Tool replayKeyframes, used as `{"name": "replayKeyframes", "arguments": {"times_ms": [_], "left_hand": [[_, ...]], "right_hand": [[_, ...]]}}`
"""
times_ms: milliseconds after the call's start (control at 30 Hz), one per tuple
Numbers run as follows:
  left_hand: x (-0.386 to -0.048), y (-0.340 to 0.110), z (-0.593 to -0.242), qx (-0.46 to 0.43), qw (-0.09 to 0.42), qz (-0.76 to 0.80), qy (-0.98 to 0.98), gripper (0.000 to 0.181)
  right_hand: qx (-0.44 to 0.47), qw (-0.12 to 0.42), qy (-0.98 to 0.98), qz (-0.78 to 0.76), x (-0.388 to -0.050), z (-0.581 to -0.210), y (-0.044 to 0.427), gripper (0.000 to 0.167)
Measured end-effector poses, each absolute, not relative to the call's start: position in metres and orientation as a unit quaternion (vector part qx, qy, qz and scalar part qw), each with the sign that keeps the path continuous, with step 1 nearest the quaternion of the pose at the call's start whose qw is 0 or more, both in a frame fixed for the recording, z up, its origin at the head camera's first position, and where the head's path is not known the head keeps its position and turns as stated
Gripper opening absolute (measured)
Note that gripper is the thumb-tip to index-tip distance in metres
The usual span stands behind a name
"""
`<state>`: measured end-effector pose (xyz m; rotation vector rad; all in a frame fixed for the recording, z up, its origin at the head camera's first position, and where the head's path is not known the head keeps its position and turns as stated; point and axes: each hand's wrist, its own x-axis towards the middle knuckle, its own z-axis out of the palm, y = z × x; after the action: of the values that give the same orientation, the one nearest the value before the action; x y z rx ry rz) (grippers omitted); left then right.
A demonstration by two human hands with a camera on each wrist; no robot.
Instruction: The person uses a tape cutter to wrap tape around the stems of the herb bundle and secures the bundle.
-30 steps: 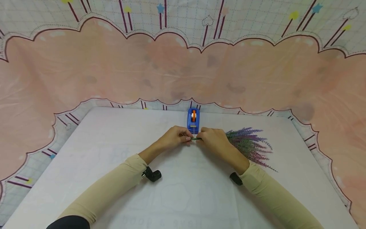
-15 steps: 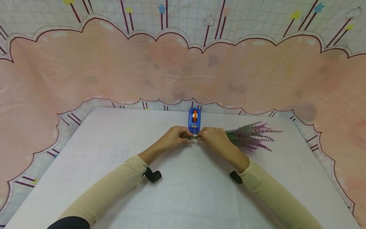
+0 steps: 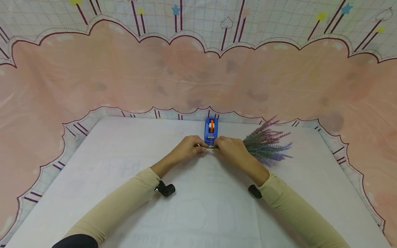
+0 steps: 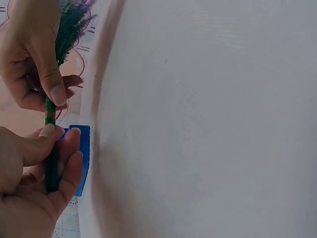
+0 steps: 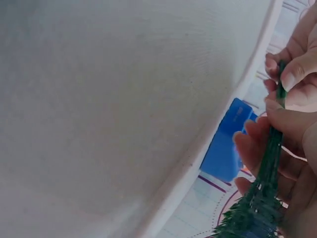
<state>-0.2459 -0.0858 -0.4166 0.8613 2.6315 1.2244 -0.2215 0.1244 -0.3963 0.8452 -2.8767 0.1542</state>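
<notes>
A bunch of artificial lavender (image 3: pixel 268 144) with pink, purple and blue spikes lies sideways, its heads fanned out to the right of my right hand (image 3: pixel 234 151). That hand grips the green stems (image 5: pixel 269 153) below the heads. My left hand (image 3: pixel 187 148) pinches the lower stem ends, thumb against fingers, as the left wrist view shows. A short piece of stem is bare between the two hands, with a pale band on it that looks like tape. Just beyond the fingertips stands a blue tape dispenser (image 3: pixel 211 132) with an orange hub, its front partly behind the hands.
A white-covered table (image 3: pixel 186 206) spreads under both forearms, its far edge close behind the tape dispenser. Behind it hangs a patterned pink and white cloth (image 3: pixel 186 75). Dark wrist cameras (image 3: pixel 165 189) sit under the beige sleeves.
The lavender bunch has turned about its stems: blue spikes were uppermost, now pink ones are, with blue below. Both hands stay near the dispenser, their fingers shifting slightly on the stems.
</notes>
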Motion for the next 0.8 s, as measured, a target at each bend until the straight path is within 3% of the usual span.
{"name": "replayKeyframes", "arguments": {"times_ms": [233, 800], "left_hand": [[-0.247, -0.085, -0.414, 0.293, 0.033, 0.393, 0.871, 0.02], [-0.251, -0.087, -0.417, 0.355, -0.021, 0.338, 0.871, 0.021]], "right_hand": [[0.296, 0.123, -0.946, 0.041, -0.225, -0.394, 0.124, 0.017], [0.306, 0.106, -0.945, 0.051, -0.235, -0.394, 0.124, 0.017]]}}
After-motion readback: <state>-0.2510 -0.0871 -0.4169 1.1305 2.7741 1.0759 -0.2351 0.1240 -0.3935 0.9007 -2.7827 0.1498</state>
